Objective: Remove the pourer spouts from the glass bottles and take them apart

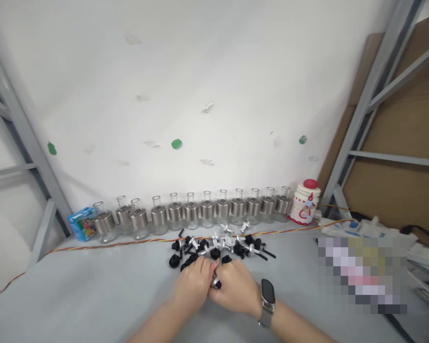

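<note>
Bare forearms come up from the bottom edge of the head view, a smartwatch point(268, 294) strapped on the right wrist. The left hand point(194, 282) and right hand point(235, 287) meet over the grey tabletop point(103, 295), fingers curled closed around a small silver-and-black stopper point(216, 283) that shows between them; its far end is hidden by the fingers. Just beyond the knuckles lies a loose pile of black caps point(174, 260), clear plastic and silver fittings point(227, 243) and thin black tubes point(270, 254). Behind the pile a red-and-yellow twisted wire point(128, 243) crosses the table. Twelve open-necked glass bottles with brushed-metal sleeves point(159, 215) stand upright along the white wall point(236, 85), between a blue picture box point(83, 224) at the left end and a white jar with a red lid point(304, 204) at the right. Farther right, a pixelated patch hides something near a white power strip point(366, 230).
</note>
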Motion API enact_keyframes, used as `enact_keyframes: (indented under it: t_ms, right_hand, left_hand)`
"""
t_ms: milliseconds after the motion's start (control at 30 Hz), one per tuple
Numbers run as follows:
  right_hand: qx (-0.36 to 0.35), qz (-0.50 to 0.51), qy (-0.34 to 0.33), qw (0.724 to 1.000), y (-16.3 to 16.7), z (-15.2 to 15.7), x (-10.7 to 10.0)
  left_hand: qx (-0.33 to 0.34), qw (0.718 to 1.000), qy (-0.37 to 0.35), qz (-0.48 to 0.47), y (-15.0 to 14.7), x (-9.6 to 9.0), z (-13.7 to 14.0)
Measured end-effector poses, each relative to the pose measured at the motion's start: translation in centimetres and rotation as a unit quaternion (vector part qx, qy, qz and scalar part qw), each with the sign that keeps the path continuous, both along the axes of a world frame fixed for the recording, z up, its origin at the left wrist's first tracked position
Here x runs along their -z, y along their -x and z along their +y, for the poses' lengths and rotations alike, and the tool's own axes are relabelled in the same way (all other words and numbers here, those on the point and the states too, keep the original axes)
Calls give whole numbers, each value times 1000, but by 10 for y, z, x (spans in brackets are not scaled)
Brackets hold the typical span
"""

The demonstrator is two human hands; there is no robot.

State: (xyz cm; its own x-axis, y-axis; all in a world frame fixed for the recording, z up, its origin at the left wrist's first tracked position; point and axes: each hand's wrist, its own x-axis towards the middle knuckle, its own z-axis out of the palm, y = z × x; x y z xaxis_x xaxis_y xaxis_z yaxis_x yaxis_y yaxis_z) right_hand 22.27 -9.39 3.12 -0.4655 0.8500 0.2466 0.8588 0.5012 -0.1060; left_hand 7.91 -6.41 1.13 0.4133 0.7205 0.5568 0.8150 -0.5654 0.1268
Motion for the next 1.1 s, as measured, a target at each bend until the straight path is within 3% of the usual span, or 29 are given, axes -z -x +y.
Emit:
enact_keyframes:
  t_ms: [133,233,433,567,633,733,833,1100]
  right_hand:
    - [11,47,33,998,1,-5,4]
    - [45,125,65,989,3,-3,6]
    - [72,258,154,951,0,7,14]
    - [79,303,193,930,-2,10,19]
    - [61,335,220,914,-2,11,19]
    - [11,380,273,884,-1,10,17]
    - [-20,418,323,849,-2,8,14]
    - [-31,444,476,759,-8,15,11]
  left_hand:
    - [-118,990,24,-72,37,-13,31]
    - [-143,986,38,-71,52,-18,40]
    - [-120,991,56,-20,38,-9,33]
    - [-113,993,26,-4,33,-15,28]
    - [-63,998,19,-10,27,-21,18]
    - [66,995,75,-3,14,-27,-1]
    - [120,987,103,16,4,-26,-13]
    - [60,996,54,-46,10,-11,-2]
